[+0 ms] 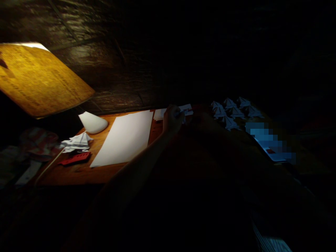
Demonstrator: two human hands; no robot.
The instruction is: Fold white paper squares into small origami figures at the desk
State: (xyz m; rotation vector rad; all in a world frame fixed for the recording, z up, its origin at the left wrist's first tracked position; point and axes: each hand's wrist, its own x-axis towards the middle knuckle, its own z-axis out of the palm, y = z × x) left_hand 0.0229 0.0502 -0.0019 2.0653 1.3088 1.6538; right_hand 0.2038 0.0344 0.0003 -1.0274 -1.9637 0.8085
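Note:
My left hand (pixel 172 117) is over the back middle of a wooden table, with its fingers curled. At its fingertips is a small piece of white paper (pixel 183 117), which looks folded. A flat white paper (pixel 187 108) lies just behind it, and more paper slips (pixel 159 114) lie to its left. In deep shadow to the right is my right hand (pixel 202 120), close to the same piece; its fingers do not show clearly. Several folded paper shapes (pixel 229 123) with pointed tops stand in rows beyond it.
A large white sheet (pixel 126 138) lies left of my arm. Farther left are a lamp base (pixel 93 123) under a yellow shade (pixel 39 80), crumpled paper (pixel 77 141), a red object (pixel 76 159) and a cord. A lit, blurred-out screen (pixel 270 143) is at right. A dark wall rises behind.

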